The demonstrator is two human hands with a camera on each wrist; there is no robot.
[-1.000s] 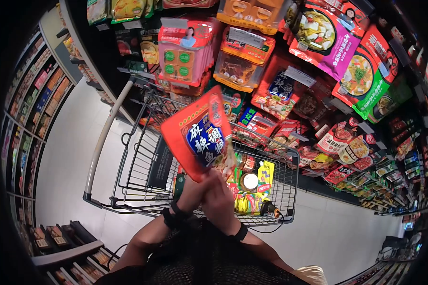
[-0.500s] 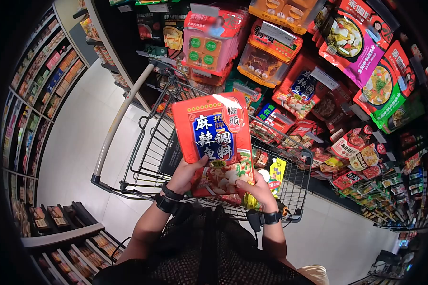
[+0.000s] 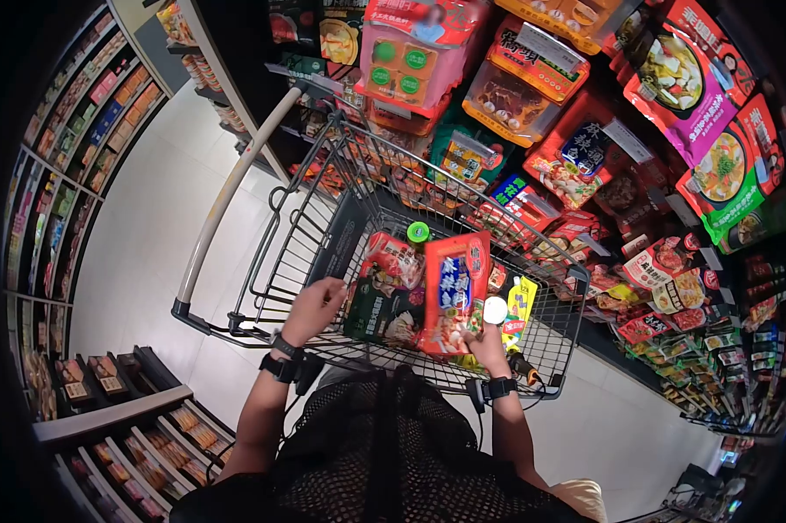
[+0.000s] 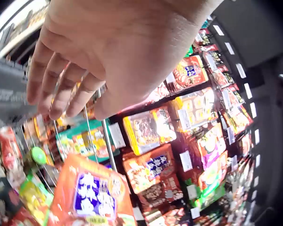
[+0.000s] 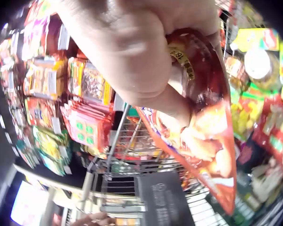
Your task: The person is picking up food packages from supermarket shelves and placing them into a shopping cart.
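A red seasoning packet [image 3: 452, 292] with a blue label stands upright inside the wire shopping cart [image 3: 288, 253], among other goods. My right hand [image 3: 490, 347] pinches its lower corner; in the right wrist view the right hand [image 5: 132, 52] curls thumb and fingers round the red packet [image 5: 203, 136]. My left hand [image 3: 313, 305] hovers over the cart's near left side and holds nothing. In the left wrist view the left hand [image 4: 99, 52] hangs with relaxed fingers above the red packet [image 4: 92, 197].
The cart also holds a dark green packet [image 3: 384, 314], another red packet [image 3: 393, 257], a green-capped bottle [image 3: 418, 232] and a yellow packet [image 3: 519, 305]. Its handle [image 3: 227, 196] points up left. Hanging packets [image 3: 585, 148] fill the shelves on the right. White aisle floor [image 3: 140, 253] lies to the left.
The red packet, held up before the camera in both hands, has come down into the cart. My left hand let go of it and moved left; my right hand still holds it.
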